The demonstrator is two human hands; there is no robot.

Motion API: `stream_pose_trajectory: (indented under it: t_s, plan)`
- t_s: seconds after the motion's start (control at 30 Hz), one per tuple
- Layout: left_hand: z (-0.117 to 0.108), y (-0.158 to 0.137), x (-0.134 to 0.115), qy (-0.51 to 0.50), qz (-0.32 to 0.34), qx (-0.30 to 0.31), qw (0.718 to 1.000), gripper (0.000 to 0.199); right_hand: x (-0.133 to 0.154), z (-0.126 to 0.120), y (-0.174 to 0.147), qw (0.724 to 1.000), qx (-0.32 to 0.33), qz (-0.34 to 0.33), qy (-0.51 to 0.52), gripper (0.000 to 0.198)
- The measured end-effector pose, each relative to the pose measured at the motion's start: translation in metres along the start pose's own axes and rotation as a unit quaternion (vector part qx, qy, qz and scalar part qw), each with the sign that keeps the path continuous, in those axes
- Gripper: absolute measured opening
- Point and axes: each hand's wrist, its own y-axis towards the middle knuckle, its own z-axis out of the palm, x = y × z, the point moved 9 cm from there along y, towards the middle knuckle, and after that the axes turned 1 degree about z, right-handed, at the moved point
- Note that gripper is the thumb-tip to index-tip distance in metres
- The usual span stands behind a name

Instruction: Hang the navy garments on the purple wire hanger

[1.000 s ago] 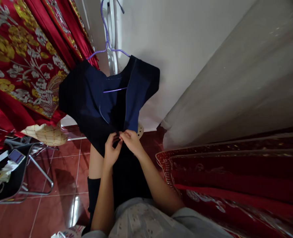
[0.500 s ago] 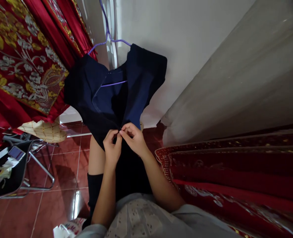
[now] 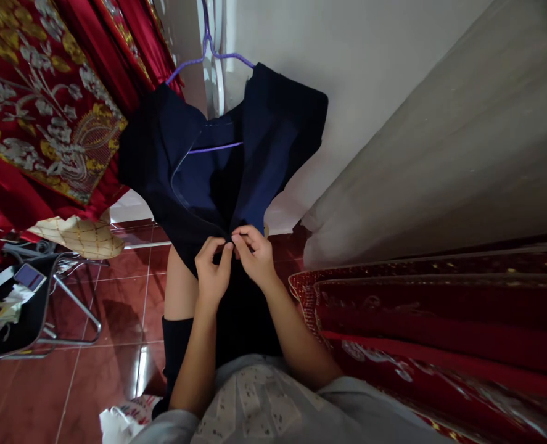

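A dark navy garment [image 3: 277, 129] with a deep V neckline hangs on a purple hanger [image 3: 208, 46] in front of me. Where its two front edges meet, below the neckline, my left hand [image 3: 212, 268] pinches the cloth between thumb and fingers. Close beside it, my right hand [image 3: 254, 253] pinches the other front edge, and the fingertips of both hands nearly touch. Any button or fastener between the fingers is too small and dark to make out. The garment's lower part merges with dark cloth over my lap.
Red embroidered garments [image 3: 46, 105] hang at the left, and more red cloth [image 3: 430, 314] hangs at the lower right. A grey-white sheet [image 3: 416, 142] covers the right side. A black chair [image 3: 32, 320] holds a phone [image 3: 30, 277] and papers. On the tiled floor stands a white bag [image 3: 125, 422].
Both hands stay at the front edges, with small finger shifts; the left fingers and thumb have spread a little. Garment and hanger appear slightly higher and larger in view.
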Motion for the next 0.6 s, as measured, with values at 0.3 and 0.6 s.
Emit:
stream_pose_trajectory:
  t_s: [0.3,0.6]
  plan:
    - [-0.013,0.005,-0.020,0.095,0.038,-0.029,0.994,0.021,0.054,0.002,0.057,0.973,-0.011,-0.162,-0.163,0.027]
    - [0.043,0.005,0.015,0.117,0.040,0.105,0.987,0.022,0.211,-0.030,0.165,0.949,-0.008,-0.277,-0.149,0.029]
